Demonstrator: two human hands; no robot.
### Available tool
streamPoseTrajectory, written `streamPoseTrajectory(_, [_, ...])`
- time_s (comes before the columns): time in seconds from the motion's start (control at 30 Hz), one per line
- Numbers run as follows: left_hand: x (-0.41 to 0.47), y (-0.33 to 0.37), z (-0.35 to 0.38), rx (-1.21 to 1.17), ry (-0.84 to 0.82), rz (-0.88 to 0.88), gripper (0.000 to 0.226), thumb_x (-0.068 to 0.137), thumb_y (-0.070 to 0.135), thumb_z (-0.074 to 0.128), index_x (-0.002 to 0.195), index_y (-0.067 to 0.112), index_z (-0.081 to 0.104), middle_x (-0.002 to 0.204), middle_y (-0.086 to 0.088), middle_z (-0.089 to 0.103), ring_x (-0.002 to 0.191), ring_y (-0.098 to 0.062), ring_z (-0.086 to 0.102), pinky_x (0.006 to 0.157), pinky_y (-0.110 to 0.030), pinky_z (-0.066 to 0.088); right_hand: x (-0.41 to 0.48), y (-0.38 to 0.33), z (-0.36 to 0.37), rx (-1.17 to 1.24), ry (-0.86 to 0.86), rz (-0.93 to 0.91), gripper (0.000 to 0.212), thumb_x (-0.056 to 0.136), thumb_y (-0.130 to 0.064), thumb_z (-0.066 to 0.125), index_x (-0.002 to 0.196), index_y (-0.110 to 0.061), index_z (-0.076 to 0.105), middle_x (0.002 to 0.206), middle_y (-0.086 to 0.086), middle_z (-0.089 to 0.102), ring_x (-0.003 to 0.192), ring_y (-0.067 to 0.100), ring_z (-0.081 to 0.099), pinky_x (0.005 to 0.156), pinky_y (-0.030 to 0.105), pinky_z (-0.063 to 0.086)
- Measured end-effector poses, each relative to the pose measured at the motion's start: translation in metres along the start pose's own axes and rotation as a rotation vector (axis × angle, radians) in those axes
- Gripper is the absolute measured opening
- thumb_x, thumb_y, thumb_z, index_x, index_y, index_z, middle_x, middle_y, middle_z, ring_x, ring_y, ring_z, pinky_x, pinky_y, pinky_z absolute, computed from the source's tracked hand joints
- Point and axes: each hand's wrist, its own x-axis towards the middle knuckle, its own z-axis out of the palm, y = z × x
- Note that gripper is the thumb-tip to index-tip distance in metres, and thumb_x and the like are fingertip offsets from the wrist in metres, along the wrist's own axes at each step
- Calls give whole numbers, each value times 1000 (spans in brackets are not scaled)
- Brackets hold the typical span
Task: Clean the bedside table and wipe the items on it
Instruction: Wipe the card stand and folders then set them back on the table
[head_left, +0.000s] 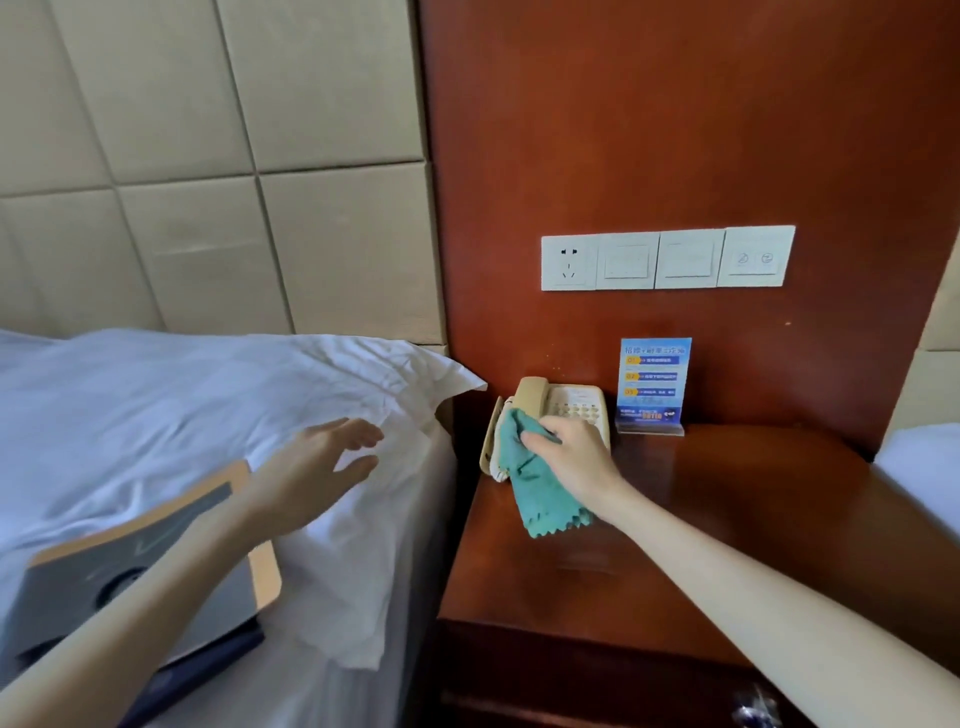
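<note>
The green cloth is bunched in the right hand, fingers curled round it, and pressed on the handset of the beige telephone. The telephone sits at the back-left of the worktop, just beside a blue sign card. The left hand hovers over the bed w/ fingers spread wide, holding nothing. Step in hand, as judged: wiping the phone. The handset is best wiped along its length w/ light pressure, so it isn't knocked off its cradle (the free hand could be used to steady the base). Keypad & sides should be covered too.
</note>
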Motion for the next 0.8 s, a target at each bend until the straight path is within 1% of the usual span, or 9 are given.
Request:
streamPoseTrajectory(0.13, [-37,-37,-14,7,15,-93,22,90,27,59,112,30,61,110,18,61,89,7,55,77,-19,43,-4,-13,26,23,-60,-50,35,89,-22,59,61,-6,46,55,5,45,53,17,45,52,28,31])
streamPoseTrajectory(0.2, [-55,-52,-18,-15,31,-150,22,90,25,59,110,33,61,109,18,61,86,11,55,72,-14,40,-5,-17,37,37,-83,-67,38,90,-22,59,66,5,49,58,10,49,55,19,48,53,30,33])
streamPoseTrajectory(0.27, [-64,-64,-23,-11,30,-211,25,89,20,59,112,29,61,112,10,62,87,1,58,72,-19,41,-8,-22,48,44,-100,-91,39,90,-23,59,73,11,51,61,12,50,56,20,49,55,31,34])
streamPoseTrajectory(0.37, [-63,-76,-35,103,8,-283,32,90,24,59,122,20,57,123,-3,58,107,-22,56,88,-33,42,-11,-28,62,63,-121,-128,34,90,-23,60,71,6,55,58,7,52,55,19,50,55,32,35])
streamPoseTrajectory(0.43, [-64,-83,-48,170,9,-316,39,91,33,56,128,20,52,131,-4,53,118,-25,49,96,-40,40,-12,-30,71,81,-136,-148,34,90,-23,60,70,5,54,56,5,49,54,18,48,55,33,33])
streamPoseTrajectory(0.53, [-73,-104,-69,301,-48,-436,49,90,43,54,133,22,45,135,-6,48,125,-29,41,100,-47,38,-15,-33,83,118,-171,-158,34,90,-23,60,66,1,52,53,1,47,51,14,45,53,30,32])
streamPoseTrajectory(0.67, [-89,-140,-90,294,-199,-700,58,89,46,56,133,11,43,133,-16,49,119,-34,47,96,-40,41,-16,-36,96,138,-209,-188,33,90,-24,59,64,-5,55,54,4,50,52,15,49,52,29,34])
streamPoseTrajectory(0.73, [-96,-154,-94,250,-292,-776,51,88,49,55,120,9,52,124,-16,56,107,-29,53,86,-35,42,-15,-39,101,144,-211,-194,32,91,-25,59,60,-16,59,53,-1,55,52,12,53,50,25,38])
streamPoseTrajectory(0.8, [-102,-165,-96,129,-362,-839,48,87,52,56,106,8,57,112,-11,58,96,-24,53,77,-33,47,-13,-41,106,147,-214,-196,33,91,-25,59,59,-18,59,52,-4,57,52,10,55,50,23,39])
